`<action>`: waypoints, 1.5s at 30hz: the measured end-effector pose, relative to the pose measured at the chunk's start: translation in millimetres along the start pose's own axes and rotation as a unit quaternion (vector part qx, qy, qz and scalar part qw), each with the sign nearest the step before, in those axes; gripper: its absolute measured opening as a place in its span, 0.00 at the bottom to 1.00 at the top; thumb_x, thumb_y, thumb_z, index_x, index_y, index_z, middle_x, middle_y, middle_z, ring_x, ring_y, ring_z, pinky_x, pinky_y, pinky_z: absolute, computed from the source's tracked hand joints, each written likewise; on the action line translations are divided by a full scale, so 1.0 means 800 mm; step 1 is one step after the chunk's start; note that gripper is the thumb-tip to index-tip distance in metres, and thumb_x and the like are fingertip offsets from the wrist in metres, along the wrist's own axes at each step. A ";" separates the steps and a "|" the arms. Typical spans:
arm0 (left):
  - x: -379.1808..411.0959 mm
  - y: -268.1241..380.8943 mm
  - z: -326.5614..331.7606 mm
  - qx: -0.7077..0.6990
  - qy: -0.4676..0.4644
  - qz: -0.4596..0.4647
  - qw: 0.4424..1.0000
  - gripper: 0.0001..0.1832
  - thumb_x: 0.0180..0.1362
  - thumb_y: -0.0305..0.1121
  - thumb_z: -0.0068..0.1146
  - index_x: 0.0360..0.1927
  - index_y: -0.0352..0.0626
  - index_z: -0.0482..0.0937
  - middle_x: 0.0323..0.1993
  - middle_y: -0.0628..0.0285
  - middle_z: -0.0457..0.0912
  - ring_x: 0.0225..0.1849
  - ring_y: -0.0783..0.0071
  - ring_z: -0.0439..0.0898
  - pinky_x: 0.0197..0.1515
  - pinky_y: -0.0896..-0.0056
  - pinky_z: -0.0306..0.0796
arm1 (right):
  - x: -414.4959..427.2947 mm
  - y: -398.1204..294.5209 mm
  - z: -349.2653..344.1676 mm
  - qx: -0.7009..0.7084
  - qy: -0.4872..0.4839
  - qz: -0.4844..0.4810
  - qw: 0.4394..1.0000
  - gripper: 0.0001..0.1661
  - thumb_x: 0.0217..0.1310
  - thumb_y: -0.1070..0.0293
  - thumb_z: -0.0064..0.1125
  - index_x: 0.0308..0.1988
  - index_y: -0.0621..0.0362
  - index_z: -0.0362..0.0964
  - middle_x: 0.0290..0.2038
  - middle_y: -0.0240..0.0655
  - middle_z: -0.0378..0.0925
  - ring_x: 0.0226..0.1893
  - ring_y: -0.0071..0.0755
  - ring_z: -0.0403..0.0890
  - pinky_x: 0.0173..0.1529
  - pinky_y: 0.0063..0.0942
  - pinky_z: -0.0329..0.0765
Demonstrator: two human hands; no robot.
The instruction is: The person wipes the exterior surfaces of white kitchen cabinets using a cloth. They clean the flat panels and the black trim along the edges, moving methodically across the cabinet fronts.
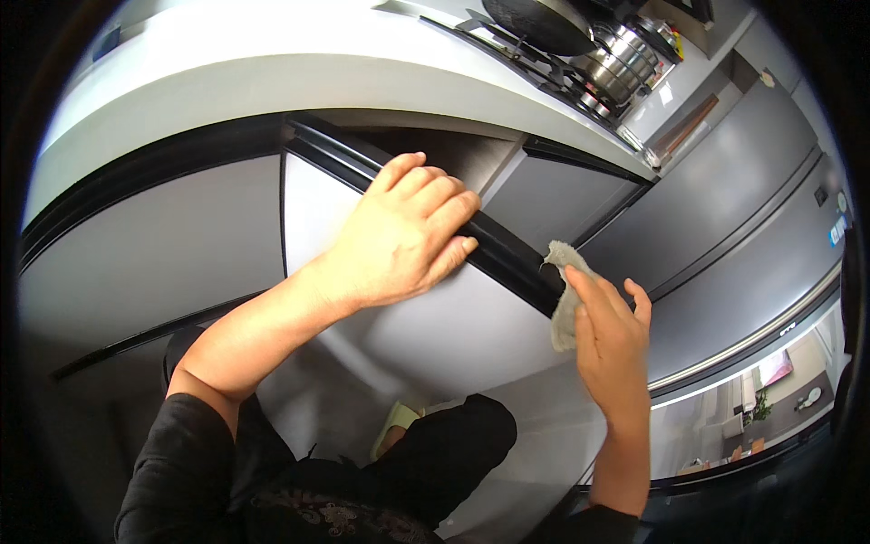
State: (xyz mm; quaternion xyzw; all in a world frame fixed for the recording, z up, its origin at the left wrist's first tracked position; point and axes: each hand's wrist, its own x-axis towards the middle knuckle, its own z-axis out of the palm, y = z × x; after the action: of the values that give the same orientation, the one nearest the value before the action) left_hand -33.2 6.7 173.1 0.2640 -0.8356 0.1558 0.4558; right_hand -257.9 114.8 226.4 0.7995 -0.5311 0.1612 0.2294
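A light grey cabinet door (469, 333) stands swung out from under the counter, with a black profile strip (513, 265) along its top edge. My left hand (408, 228) grips this strip near its middle, fingers over the top and thumb on the near side. At the strip's free end, my right hand (612, 333) holds a beige cloth (564, 323). The cloth lies against the door's outer corner and covers part of it. Behind the door, the dark cabinet opening (448, 153) shows only in part.
Above runs the white countertop (272, 75), with a gas hob (503, 58), a wok (537, 24) and a stainless steel pot (615, 64). A grey refrigerator (707, 197) stands at right. Another cabinet front (156, 238) is at left. A pale green slipper (393, 421) shows below.
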 end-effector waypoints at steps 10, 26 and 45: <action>-0.058 -0.024 0.010 -0.053 0.083 0.024 0.995 0.27 0.42 0.34 0.56 0.50 0.39 0.71 0.57 0.47 0.64 0.59 0.49 0.61 0.60 0.47 0.50 | 0.062 -0.038 0.013 0.040 -0.089 -0.027 0.995 0.27 0.52 0.71 0.52 0.54 0.61 0.59 0.38 0.43 0.69 0.32 0.43 0.77 0.34 0.32 0.75; -0.085 -0.097 0.001 -0.114 0.377 -0.041 0.918 0.32 0.57 0.36 0.46 0.62 0.34 0.50 0.63 0.41 0.45 0.66 0.48 0.47 0.64 0.54 0.45 | 0.244 -0.209 0.120 -0.023 -0.016 -0.024 0.999 0.12 0.56 0.68 0.41 0.35 0.65 0.66 0.30 0.52 0.75 0.30 0.50 0.79 0.34 0.40 0.76; -0.081 -0.050 0.027 -0.052 0.260 -0.006 0.964 0.30 0.61 0.50 0.36 0.60 0.40 0.56 0.62 0.43 0.51 0.65 0.49 0.49 0.64 0.50 0.42 | 0.084 -0.087 0.078 -0.141 0.132 -0.008 0.981 0.19 0.47 0.53 0.59 0.33 0.53 0.63 0.23 0.29 0.64 0.22 0.27 0.71 0.27 0.24 0.69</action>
State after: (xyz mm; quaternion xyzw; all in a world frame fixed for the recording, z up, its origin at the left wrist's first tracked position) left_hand 4.5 -17.4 107.4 0.1949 -0.6937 0.1725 0.6716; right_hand -167.0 52.0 194.2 0.7351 -0.5070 0.1872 0.4093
